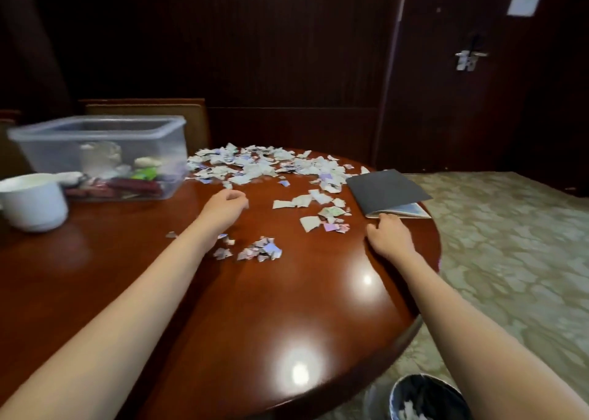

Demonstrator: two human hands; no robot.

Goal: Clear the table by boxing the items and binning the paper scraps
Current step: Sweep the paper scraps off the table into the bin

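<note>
- Head view: my left grip (226,206) is over the desk (287,308), fingers loosely curled and holding nothing, just short of the scattered paper scraps (255,168).
- My right grip (387,235) touches the near edge of the dark notebook (387,190) at the desk's right rim; I cannot tell whether it pinches.
- The clear plastic box (102,155), partly filled, stands far left behind a white cup (32,200).
- The bin (427,397) is on the floor.

one wide-angle view from the person's head looks forward and down, close over the table (261,308).
</note>
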